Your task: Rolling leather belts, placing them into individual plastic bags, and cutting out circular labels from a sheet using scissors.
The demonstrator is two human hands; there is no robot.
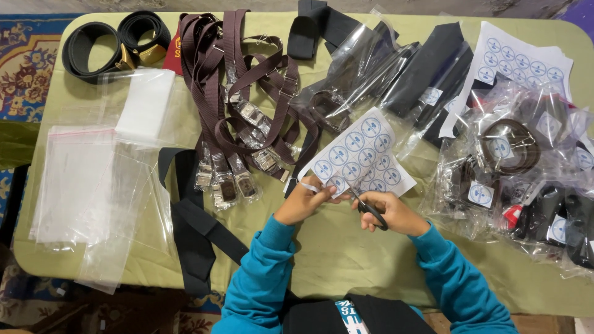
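Near the front edge of the counter [346,260], which is covered with a pale green cloth, the person's two hands meet over a white sheet of round blue stickers [359,154]. The left hand [303,201] pinches the lower corner of the sheet between thumb and fingers, closed on the paper. The right hand [390,213] is closed around the black handles of a pair of scissors [370,211], whose blades point up and left to the sheet's lower edge.

The sheet looks thin, light and floppy; it will bend and slide easily, so I judge it is best held close to the cutting line, as the left hand does now. The scissors are stiff and small, and are held through the handle loops.

To the left lie a black belt strap [195,229] and a pile of clear plastic bags [80,185]; behind the hands is a heap of brown belts [247,105] with wrapped buckles. On the right are bagged belts [513,161] and a second sticker sheet [523,62].

The scissor blades are mostly hidden by the fingers, so I cannot tell how wide they stand. The pictures on the stickers are too small to make out, and the right-side bags are cut off by the frame.
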